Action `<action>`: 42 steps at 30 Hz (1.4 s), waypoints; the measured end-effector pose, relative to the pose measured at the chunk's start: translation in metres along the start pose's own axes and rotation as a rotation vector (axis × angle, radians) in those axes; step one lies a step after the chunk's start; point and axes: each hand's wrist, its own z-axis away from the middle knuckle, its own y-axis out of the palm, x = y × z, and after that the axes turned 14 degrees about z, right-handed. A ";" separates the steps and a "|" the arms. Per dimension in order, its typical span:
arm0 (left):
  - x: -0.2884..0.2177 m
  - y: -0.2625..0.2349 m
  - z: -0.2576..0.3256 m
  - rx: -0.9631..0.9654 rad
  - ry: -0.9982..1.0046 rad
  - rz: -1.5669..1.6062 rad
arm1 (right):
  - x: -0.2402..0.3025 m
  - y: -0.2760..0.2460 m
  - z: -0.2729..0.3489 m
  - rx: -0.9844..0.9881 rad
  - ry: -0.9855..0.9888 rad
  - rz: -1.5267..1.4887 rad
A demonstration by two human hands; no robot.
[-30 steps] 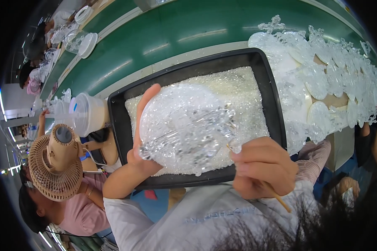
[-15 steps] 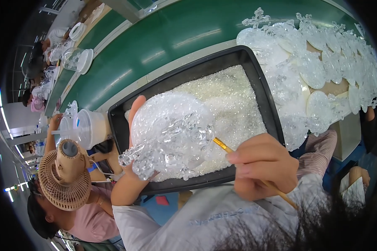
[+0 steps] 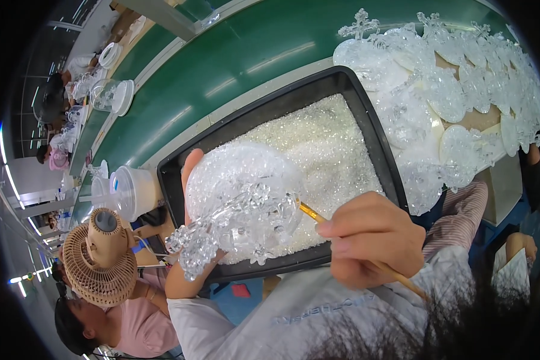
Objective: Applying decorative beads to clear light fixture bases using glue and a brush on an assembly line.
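Observation:
My left hand [image 3: 191, 174] is closed around a clear plastic ornament [image 3: 240, 210] from below; much of the hand is hidden behind it. The ornament has a round base covered in white flakes and a clear, sculpted cross-like part that leans toward me. In my right hand [image 3: 375, 237] is a slim paintbrush [image 3: 312, 212] with a wooden handle and golden ferrule, pinched between thumb and fingers. Its tip meets the ornament's right side. Beneath both hands lies a black tray [image 3: 375, 129] holding a bed of glittery, pale flakes [image 3: 330, 144].
Many similar clear ornaments [image 3: 456, 102] crowd the surface at the right. A green conveyor belt [image 3: 252, 60] runs beyond the tray. To the left are a translucent tub [image 3: 135, 192], a beige fan [image 3: 102, 258] and a co-worker in pink [image 3: 141, 324]. Another person's striped leg [image 3: 459, 219] shows at right.
The ornament has tipped and shifted slightly, its clear part moving a little lower and left. The brush tip has moved slightly left to the ornament. Both hands keep their holds.

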 end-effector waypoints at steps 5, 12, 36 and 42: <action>-0.026 -0.058 -0.006 0.153 0.053 -0.195 | 0.001 0.001 0.001 0.004 -0.023 0.005; -0.015 -0.017 0.025 -0.079 0.228 -0.715 | 0.006 -0.007 0.001 0.061 0.044 -0.027; -0.021 -0.029 0.029 0.291 -0.096 -0.407 | 0.006 -0.011 0.000 0.135 0.110 -0.228; -0.019 -0.026 0.034 0.271 -0.111 -0.412 | 0.005 -0.013 -0.003 0.211 0.119 -0.246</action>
